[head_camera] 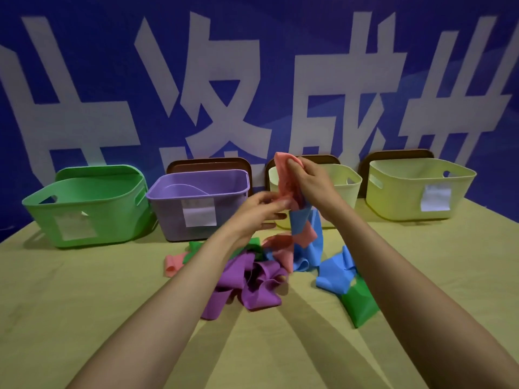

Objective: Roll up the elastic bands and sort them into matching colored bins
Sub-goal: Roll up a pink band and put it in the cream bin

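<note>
Holding the pink band up, right hand gripping its top, left hand pinching lower, I think I must free it from the blue band, then roll.

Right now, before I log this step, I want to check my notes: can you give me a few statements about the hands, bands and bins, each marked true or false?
1. Both the left hand and the right hand hold the pink band up above the pile. True.
2. The pink band is fully rolled up. False: it hangs as a loose strip.
3. A purple band lies in the pile on the table. True.
4. The green bin stands at the far right. False: it is at the far left.
5. Rolled bands fill the purple bin. False: no band shows inside it.
</note>
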A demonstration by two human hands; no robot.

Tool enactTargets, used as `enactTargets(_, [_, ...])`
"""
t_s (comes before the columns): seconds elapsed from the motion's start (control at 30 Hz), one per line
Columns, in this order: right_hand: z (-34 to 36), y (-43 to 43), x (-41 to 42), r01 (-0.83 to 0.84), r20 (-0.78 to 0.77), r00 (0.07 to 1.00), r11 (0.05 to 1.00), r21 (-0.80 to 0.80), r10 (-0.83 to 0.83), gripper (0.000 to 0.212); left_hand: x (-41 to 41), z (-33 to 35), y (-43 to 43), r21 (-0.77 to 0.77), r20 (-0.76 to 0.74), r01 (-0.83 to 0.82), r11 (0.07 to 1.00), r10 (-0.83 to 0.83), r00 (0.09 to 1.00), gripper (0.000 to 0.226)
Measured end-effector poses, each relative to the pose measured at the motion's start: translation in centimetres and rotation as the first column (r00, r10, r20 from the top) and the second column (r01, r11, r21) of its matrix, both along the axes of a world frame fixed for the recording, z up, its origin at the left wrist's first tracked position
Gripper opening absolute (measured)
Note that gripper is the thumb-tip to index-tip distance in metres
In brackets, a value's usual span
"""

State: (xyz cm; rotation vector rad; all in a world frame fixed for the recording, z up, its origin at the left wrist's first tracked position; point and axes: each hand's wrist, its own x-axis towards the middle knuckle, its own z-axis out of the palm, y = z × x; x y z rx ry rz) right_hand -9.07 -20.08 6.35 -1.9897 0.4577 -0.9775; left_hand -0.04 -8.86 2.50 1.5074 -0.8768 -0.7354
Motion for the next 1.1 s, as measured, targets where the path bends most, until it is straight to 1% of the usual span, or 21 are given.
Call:
enactTargets(0.1, [0.3,-0.1,0.0,0.041,-0.062,0.997,0.998,-0.043,-0.044,0.034,-0.7,1.4,-0.1,-0.16,-0.152,-0.09,0.983,0.065,0.986,0.01])
enactTargets(0.2, [0.3,-0.5,-0.2,0.059,-0.161,0.985,0.998,-0.016,-0.061,0.036,-0.4,2.9,0.1,-0.311,-0.446,-0.254,0.916,0.095,0.89,0.016])
enactTargets(0.27, [0.2,-0.8,-0.4,0.075,-0.252,0.966,0.996,0.049,-0.06,0.033,0.1,3.5,0.4,-0.345,-0.498,-0.316,0.884,0.113,0.86,0.016])
enactTargets(0.33, [0.3,-0.7,-0.7,0.029,-0.238,0.971,0.974,0.223,0.026,0.029,0.9,3.6,0.6,-0.338,-0.526,-0.372,0.864,0.155,0.837,0.012])
enactTargets(0.4, [0.8,-0.4,-0.9,-0.067,-0.063,0.991,0.859,0.507,0.115,0.026,0.9,3.7,1.1,-0.31,-0.565,-0.362,0.879,0.135,0.814,0.011])
enactTargets(0.43, [1.1,-0.4,-0.9,-0.094,0.002,0.993,0.794,0.601,0.116,0.026,0.7,3.6,1.4,-0.319,-0.548,-0.305,0.897,0.088,0.832,0.011])
enactTargets(0.47, [1.3,-0.3,-0.8,-0.102,0.031,0.994,0.746,0.658,0.108,0.027,0.3,3.4,1.8,-0.322,-0.479,-0.223,0.92,0.045,0.877,0.022])
enactTargets(0.53, [1.7,-0.1,-0.1,-0.125,0.047,0.99,0.655,0.745,0.136,0.026,-0.3,2.2,2.2,-0.226,-0.167,-0.034,0.974,-0.004,0.986,0.072])
enactTargets(0.57, [1.8,0.2,0.2,-0.142,0.053,0.985,0.607,0.782,0.162,0.026,-0.6,1.8,2.2,-0.165,0.024,0.02,0.986,-0.016,1.0,0.081])
enactTargets(0.6, [1.9,0.4,0.5,-0.149,0.054,0.982,0.578,0.802,0.179,0.029,-0.9,1.3,2.0,-0.137,0.173,0.033,0.99,-0.008,0.985,0.074])
enactTargets(0.63, [1.9,0.5,0.9,-0.153,0.057,0.981,0.565,0.811,0.184,0.032,-1.1,1.2,1.8,-0.145,0.248,0.018,0.989,0.018,0.969,0.058])
enactTargets(0.67, [2.0,0.6,1.2,-0.153,0.06,0.982,0.571,0.807,0.179,0.034,-1.3,1.3,1.7,-0.164,0.252,-0.008,0.986,0.049,0.966,0.039])
enactTargets(0.73, [2.1,0.9,1.7,-0.155,0.093,0.987,0.592,0.791,0.133,0.035,-1.7,1.8,1.8,-0.195,0.137,-0.055,0.979,0.082,0.987,0.011])
enactTargets(0.8, [2.0,0.7,2.3,-0.179,0.176,0.983,0.553,0.814,0.059,0.029,-1.6,1.7,2.0,-0.255,-0.028,-0.052,0.966,0.047,0.999,0.014])
enactTargets(0.83, [1.8,0.6,2.7,-0.186,0.211,0.977,0.517,0.835,0.012,0.026,-1.5,1.6,2.4,-0.259,-0.043,-0.015,0.966,0.004,0.999,0.021])
enactTargets(0.87, [1.8,0.5,3.0,-0.189,0.233,0.972,0.478,0.858,-0.035,0.025,-1.4,1.5,2.9,-0.208,0.038,0.039,0.977,-0.031,0.999,0.033])
enactTargets(0.93, [1.6,0.3,3.6,-0.195,0.261,0.958,0.401,0.895,-0.118,0.025,-1.1,0.7,3.3,0.057,0.34,0.094,0.994,-0.108,0.934,0.056])
enactTargets(0.97, [1.5,0.2,3.9,-0.201,0.275,0.949,0.379,0.903,-0.152,0.025,-0.9,0.1,3.2,0.129,0.466,0.06,0.99,-0.114,0.878,0.058])
enactTargets(1.0, [1.3,-0.1,4.2,-0.214,0.292,0.941,0.37,0.904,-0.17,0.024,-0.5,-0.4,3.0,0.11,0.536,0.004,0.994,-0.063,0.842,0.052])
enactTargets(1.03, [1.1,-0.2,4.3,-0.231,0.308,0.938,0.379,0.896,-0.158,0.024,-0.3,-0.7,2.7,0.032,0.526,-0.038,0.999,0.016,0.85,0.042])
enactTargets(1.1, [0.4,-0.3,4.0,-0.215,0.256,0.966,0.495,0.842,-0.016,0.025,0.2,-0.6,2.4,-0.116,0.289,-0.128,0.985,0.156,0.944,0.017])
